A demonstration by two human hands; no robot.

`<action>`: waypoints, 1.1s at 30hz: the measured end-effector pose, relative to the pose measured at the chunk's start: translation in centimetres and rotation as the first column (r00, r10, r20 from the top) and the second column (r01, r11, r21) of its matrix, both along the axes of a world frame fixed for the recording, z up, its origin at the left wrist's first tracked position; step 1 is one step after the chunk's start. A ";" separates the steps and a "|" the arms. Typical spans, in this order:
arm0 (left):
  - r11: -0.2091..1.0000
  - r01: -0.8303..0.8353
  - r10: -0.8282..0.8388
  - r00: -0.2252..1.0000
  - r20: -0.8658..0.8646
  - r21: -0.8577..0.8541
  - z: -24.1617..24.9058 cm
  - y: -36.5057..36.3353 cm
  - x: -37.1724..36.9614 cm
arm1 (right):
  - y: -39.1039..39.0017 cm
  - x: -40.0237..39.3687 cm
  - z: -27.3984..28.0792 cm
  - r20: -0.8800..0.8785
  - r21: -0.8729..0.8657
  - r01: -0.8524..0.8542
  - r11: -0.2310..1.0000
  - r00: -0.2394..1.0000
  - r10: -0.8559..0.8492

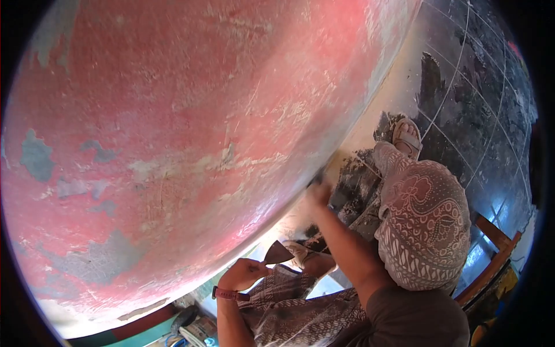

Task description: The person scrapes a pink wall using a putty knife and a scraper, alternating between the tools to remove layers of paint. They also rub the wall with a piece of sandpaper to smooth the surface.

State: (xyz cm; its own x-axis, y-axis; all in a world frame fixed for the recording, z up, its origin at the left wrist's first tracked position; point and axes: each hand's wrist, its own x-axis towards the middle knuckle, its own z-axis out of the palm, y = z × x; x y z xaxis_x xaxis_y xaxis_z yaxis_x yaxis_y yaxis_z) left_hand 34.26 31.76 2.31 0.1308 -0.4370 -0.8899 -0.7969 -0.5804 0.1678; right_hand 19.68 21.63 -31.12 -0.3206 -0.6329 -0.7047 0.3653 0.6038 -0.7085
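Observation:
At the lower middle, my left hand (245,273), a watch on its wrist, is closed round a putty knife (278,253). The knife's wide dark blade points away from the fist, toward the wall's foot. My right hand (318,194) is stretched out low against the wall's bottom edge and is a little blurred. Its fingers look closed round something small and dark (315,178), whose kind I cannot make out. The curved-looking wall (191,115) has worn pink paint, with grey and whitish patches where the paint has come off.
My bent knee (425,225) in patterned cloth and my sandalled foot (408,139) are close to the wall. Dark floor tiles (462,104) with pale joints and dusty debris spread at right. A wooden frame (491,254) stands at lower right; cables and other items (193,329) lie at lower left.

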 end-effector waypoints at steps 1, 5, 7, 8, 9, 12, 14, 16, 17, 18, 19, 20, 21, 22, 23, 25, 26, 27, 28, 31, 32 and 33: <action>0.999 -0.010 0.010 1.000 0.020 0.035 -0.1 0.0 -0.2 | -1.3 -1.3 1.5 -0.139 -0.021 0.010 1.000 0.990 -0.013; 0.993 0.096 -0.099 0.994 0.053 0.066 -0.4 -0.3 -0.9 | 0.7 0.6 5.7 -0.404 0.014 -0.178 0.984 0.899 0.168; 0.993 0.108 -0.110 0.993 0.042 0.052 -0.8 -0.4 -0.7 | 8.2 10.3 -4.1 -0.597 0.127 -0.410 0.903 0.695 0.400; 0.992 0.117 -0.119 0.992 0.040 0.047 -0.9 -0.7 -0.6 | 7.0 8.5 -0.1 -0.188 0.215 -0.492 0.844 0.827 0.530; 0.995 0.095 -0.097 0.994 0.048 0.040 0.1 -1.5 -1.6 | 5.7 7.5 1.3 -0.028 0.291 -0.484 0.825 0.858 0.513; 0.999 0.009 -0.007 0.999 0.040 -0.050 0.7 -0.2 -1.5 | 0.9 2.3 2.8 -0.015 0.345 -0.241 0.907 0.965 0.262; 1.000 -0.009 0.008 0.999 0.052 0.009 0.1 0.9 -0.5 | -2.3 -2.0 1.6 -0.294 -0.036 0.043 0.998 0.954 -0.052; 0.997 0.070 -0.072 0.993 0.098 0.022 -0.1 1.0 -0.3 | -3.4 -3.6 3.9 -0.390 -0.119 0.048 0.992 0.916 -0.091; 0.988 0.156 -0.156 0.977 0.142 0.011 0.0 0.4 -0.7 | -2.1 -2.2 4.5 -0.372 0.007 -0.050 0.999 0.927 0.049; 0.969 0.246 -0.241 0.953 0.183 -0.005 -0.1 -0.2 -1.3 | -1.0 -1.2 5.2 -0.342 0.125 -0.145 0.982 0.922 0.180; 0.968 0.250 -0.246 0.954 0.172 -0.002 -0.2 -1.0 -1.6 | 0.2 0.0 5.5 -0.282 0.162 -0.232 0.959 0.921 0.270; 0.969 0.247 -0.244 0.955 0.165 0.008 -0.2 -1.3 -1.7 | 2.6 1.9 5.8 -0.211 0.198 -0.326 0.924 0.907 0.365; 0.970 0.244 -0.244 0.956 0.162 0.022 -0.1 -1.6 -1.8 | 4.6 3.7 5.8 -0.133 0.225 -0.420 0.879 0.881 0.455; 0.969 0.244 -0.246 0.956 0.159 0.033 -0.1 -2.2 -1.6 | 4.7 5.1 5.2 -0.053 0.242 -0.510 0.826 0.843 0.536; 0.980 0.200 -0.198 0.973 0.121 -0.006 0.2 -2.5 -2.1 | 3.4 5.6 2.8 0.046 0.310 -0.486 0.817 0.866 0.498; 0.982 0.189 -0.187 0.980 0.070 -0.022 1.0 -2.2 -2.5 | 0.9 3.2 3.4 0.125 0.345 -0.227 0.911 0.973 0.195; 0.989 0.135 -0.134 0.991 0.021 -0.054 0.7 -1.9 -2.4 | -0.4 0.8 4.4 -0.041 0.334 -0.194 0.922 0.975 0.220; 0.991 0.125 -0.125 0.992 -0.010 -0.046 0.6 -1.4 -2.3 | -1.4 0.0 1.3 -0.210 0.305 -0.109 0.946 0.961 0.178; 0.993 0.112 -0.114 0.993 -0.040 -0.050 0.6 -0.8 -2.1 | -3.2 -3.2 3.7 -0.389 0.084 0.043 0.996 0.921 -0.007; 0.977 0.200 -0.207 0.973 -0.104 -0.069 0.7 0.2 -1.3 | -9.9 -9.3 0.6 -0.193 -0.102 0.432 0.896 0.875 -0.444; 0.966 0.253 -0.257 0.963 -0.078 -0.055 1.1 -0.1 -1.7 | -11.8 -10.2 1.0 -0.088 -0.121 0.549 0.827 0.824 -0.560; 0.962 0.254 -0.264 0.960 -0.098 -0.099 0.9 0.2 -1.6 | -13.1 -10.9 2.5 0.033 -0.219 0.622 0.752 0.775 -0.632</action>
State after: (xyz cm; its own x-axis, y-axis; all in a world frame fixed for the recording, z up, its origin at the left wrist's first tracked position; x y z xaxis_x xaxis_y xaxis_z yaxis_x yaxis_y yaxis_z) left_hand 32.64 31.98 3.20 -0.0931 -0.5173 -0.8507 -0.8919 -0.3364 0.3021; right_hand 8.73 8.52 -28.63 -0.7223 -0.4071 -0.5590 0.5780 0.0883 -0.8113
